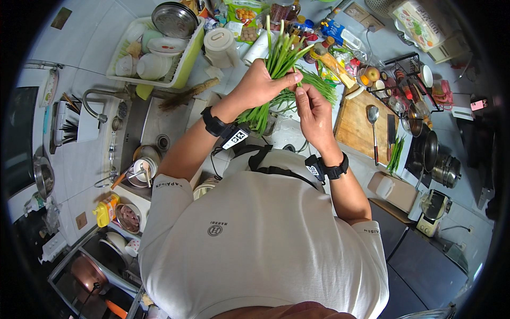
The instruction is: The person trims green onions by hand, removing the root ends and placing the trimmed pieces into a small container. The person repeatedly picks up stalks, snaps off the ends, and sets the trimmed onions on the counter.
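My left hand [257,85] is closed around a bunch of long green chives [281,54], with the pale stem ends pointing up and away from me. The leafy ends [259,117] hang below that fist. Close beside it, my right hand [316,111] pinches the end of one green stalk [299,83] between thumb and forefinger, almost touching the left thumb. More loose chives [320,87] lie on the counter behind the right hand, partly hidden by it. Each wrist wears a black strap with a small marked device.
Right of my hands lies a wooden cutting board [350,119] with a metal spoon [373,119] and a kitchen knife [391,135]. To the left are a steel sink [169,115], a brush [189,93] and a green dish rack [187,65]. Bottles [318,50] crowd the back.
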